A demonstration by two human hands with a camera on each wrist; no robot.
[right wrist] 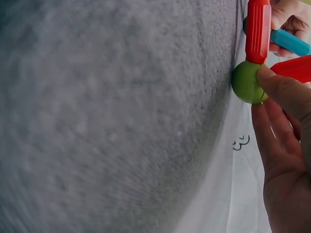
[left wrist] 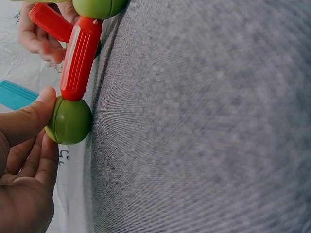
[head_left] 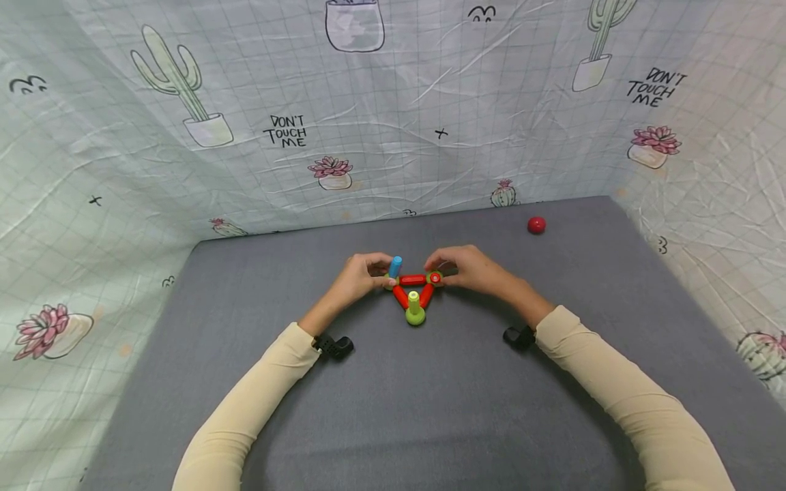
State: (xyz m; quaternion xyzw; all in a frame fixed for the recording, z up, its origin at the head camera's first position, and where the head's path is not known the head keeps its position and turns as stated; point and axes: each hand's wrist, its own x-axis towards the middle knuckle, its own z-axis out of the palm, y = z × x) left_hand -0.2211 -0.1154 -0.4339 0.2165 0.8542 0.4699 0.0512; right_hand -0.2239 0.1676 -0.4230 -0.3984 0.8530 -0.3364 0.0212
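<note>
A triangle of red rods (head_left: pixel 413 279) joined by green balls (head_left: pixel 415 315) lies on the grey surface. My left hand (head_left: pixel 364 273) pinches the left corner's green ball (left wrist: pixel 72 121) between thumb and fingertips. A blue rod (head_left: pixel 396 266) stands up from that ball. At the right corner, my right hand (head_left: pixel 469 267) holds another green ball (right wrist: pixel 249 82) by thumb and fingers. From this one an upright red rod (right wrist: pixel 294 68) rises, seen end-on in the head view. The near corner carries a yellow-green rod (head_left: pixel 414 302), upright, with no hand on it.
A small red ball (head_left: pixel 537 225) sits at the back right of the grey table (head_left: pixel 405 402). Behind it and along both sides hangs a pale cloth (head_left: pixel 393 102) printed with cacti. Each wrist wears a black strap with a camera mount (head_left: pixel 334 346).
</note>
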